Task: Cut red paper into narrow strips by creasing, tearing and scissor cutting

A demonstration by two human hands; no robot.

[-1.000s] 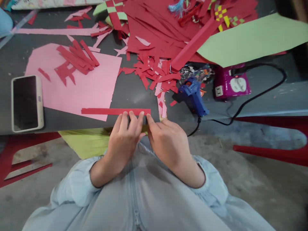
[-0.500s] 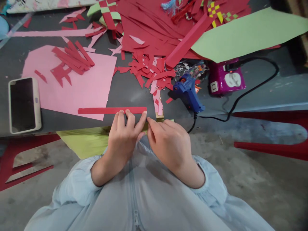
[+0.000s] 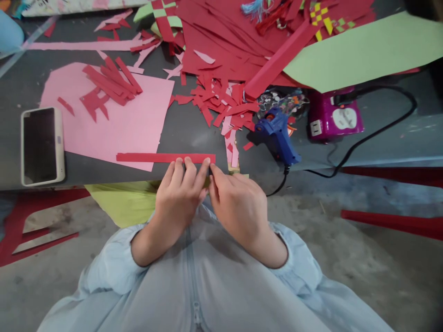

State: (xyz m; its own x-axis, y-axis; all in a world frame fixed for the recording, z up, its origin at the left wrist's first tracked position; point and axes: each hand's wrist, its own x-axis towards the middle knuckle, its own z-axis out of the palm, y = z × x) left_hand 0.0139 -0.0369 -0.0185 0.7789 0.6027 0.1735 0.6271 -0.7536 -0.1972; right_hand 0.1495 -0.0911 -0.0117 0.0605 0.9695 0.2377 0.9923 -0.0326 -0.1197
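Note:
A narrow red paper strip [image 3: 148, 157] lies level along the table's front edge, its left part over a pink paper sheet [image 3: 134, 133]. My left hand [image 3: 178, 203] rests its spread fingertips on the strip's right half and lower edge; its thumb is mostly hidden. Close beside it, my right hand [image 3: 240, 210] is curled, with the index fingertip touching the lower edge near the strip's right end. What lies under its bent fingers is hidden. Red paper scraps [image 3: 221, 103] lie heaped beyond my hands.
A blue glue gun [image 3: 278, 136] with a cord lies right of the scraps, near a purple box [image 3: 335, 117] with a plug in it. A phone [image 3: 41, 145] lies at left. Large red paper [image 3: 224, 41] and green paper [image 3: 370, 50] cover the back.
The whole view has shifted slightly. My right hand has moved a little left and up, bringing its index fingertip to the strip's right end. My left hand stays on the strip.

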